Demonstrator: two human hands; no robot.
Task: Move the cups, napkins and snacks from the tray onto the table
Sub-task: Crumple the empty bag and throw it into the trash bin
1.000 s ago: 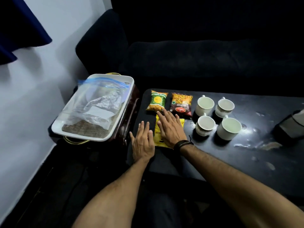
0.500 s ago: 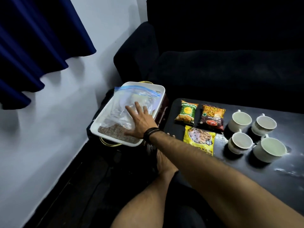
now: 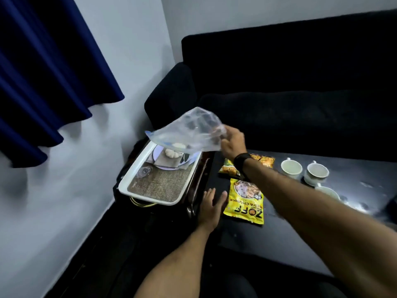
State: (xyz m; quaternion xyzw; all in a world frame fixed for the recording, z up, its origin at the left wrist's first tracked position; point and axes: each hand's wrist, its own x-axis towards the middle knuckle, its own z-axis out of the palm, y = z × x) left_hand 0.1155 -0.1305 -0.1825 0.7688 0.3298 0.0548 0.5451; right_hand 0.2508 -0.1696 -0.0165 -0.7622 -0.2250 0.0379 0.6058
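Note:
My right hand [image 3: 233, 143] grips a clear zip bag [image 3: 189, 134] and holds it in the air above the white tray [image 3: 137, 175]. The tray's printed bottom lies bare below the bag. My left hand [image 3: 211, 206] rests flat on the dark table [image 3: 279, 233] near its left edge. A yellow snack packet [image 3: 245, 201] lies just right of that hand. A green packet [image 3: 227, 167] and an orange packet [image 3: 263, 161] lie behind it, partly hidden by my right forearm. White cups [image 3: 291, 167] [image 3: 317, 172] stand further right, and another cup [image 3: 327, 191] is partly hidden by my arm.
A dark sofa [image 3: 290, 93] runs behind the table. A white wall [image 3: 75, 168] and a blue curtain [image 3: 43, 72] stand on the left. The tray sits on a dark stand left of the table.
My right hand moved from the yellow packet to the tray, took hold of the clear bag and lifted it up. The left hand stayed on the table. The view swung left.

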